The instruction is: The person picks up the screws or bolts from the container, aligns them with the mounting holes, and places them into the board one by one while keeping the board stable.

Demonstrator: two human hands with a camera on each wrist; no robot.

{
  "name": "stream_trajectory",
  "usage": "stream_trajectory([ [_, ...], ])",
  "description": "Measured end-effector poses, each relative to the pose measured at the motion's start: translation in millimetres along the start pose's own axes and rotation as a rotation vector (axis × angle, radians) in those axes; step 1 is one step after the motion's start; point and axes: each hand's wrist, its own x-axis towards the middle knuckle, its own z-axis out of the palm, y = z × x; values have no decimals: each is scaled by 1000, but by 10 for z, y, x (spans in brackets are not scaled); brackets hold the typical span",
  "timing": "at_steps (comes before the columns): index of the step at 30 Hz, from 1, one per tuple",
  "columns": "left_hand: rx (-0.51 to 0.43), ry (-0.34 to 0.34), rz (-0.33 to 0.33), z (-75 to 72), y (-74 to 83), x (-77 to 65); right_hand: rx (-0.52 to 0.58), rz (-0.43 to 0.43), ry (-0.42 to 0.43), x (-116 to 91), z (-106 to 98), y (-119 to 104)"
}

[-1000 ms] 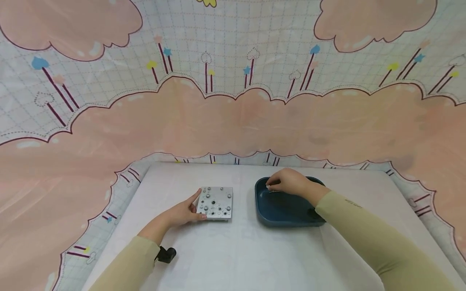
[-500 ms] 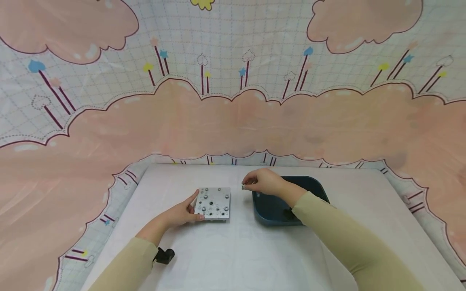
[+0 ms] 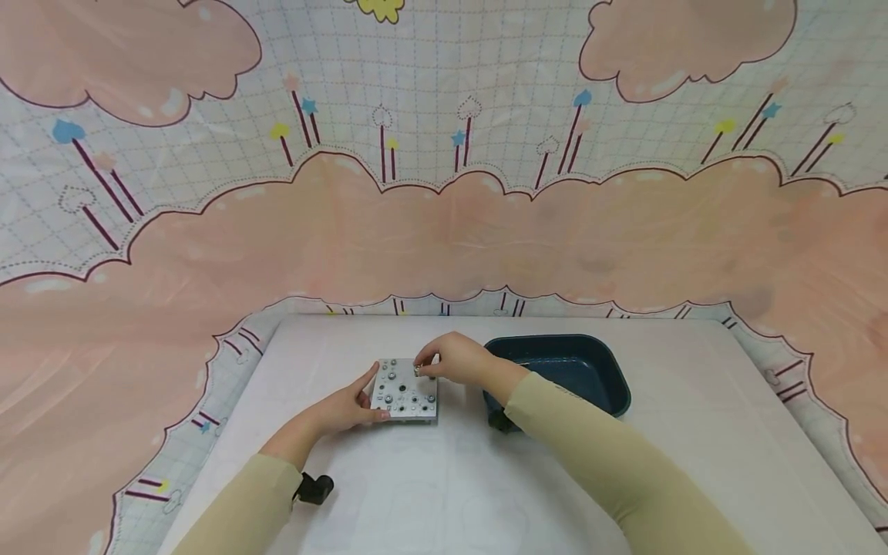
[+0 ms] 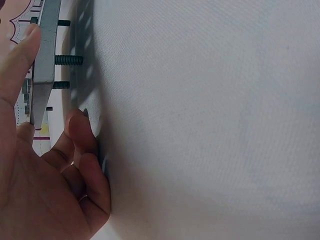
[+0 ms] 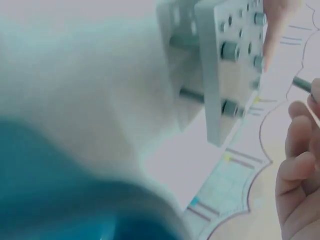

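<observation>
A square silvery metal plate (image 3: 408, 391) with several holes and screws stands left of the middle of the white table. My left hand (image 3: 343, 407) grips its left side, thumb at the near edge and a finger at the far left corner. In the left wrist view, threaded screw shafts (image 4: 68, 60) stick out beneath the plate. My right hand (image 3: 461, 361) is over the plate's far right part, pinching a small metal screw (image 5: 302, 84) between thumb and fingertips. In the right wrist view, the screw's shaft points away from the fingers, and socket-head screws (image 5: 231, 51) stand on the plate's top.
Right of the plate stands a dark blue tray (image 3: 622, 385), partly covered by my right forearm. A black wrist camera (image 3: 315, 488) sits at my left wrist, close over the white table (image 3: 444, 493). A patterned cloth (image 3: 444, 239) hangs behind the table.
My right hand has come left from inside the tray to over the plate, carrying the small screw. My left hand keeps its grip on the plate.
</observation>
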Motion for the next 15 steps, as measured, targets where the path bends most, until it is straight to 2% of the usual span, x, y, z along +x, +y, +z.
stream_trajectory([
  [6,-11,-2,-2,8,-40,16,-40,27,11,129,166,-124],
  [15,-14,-7,-3,0,-35,21,-82,133,-8,198,292,-233],
])
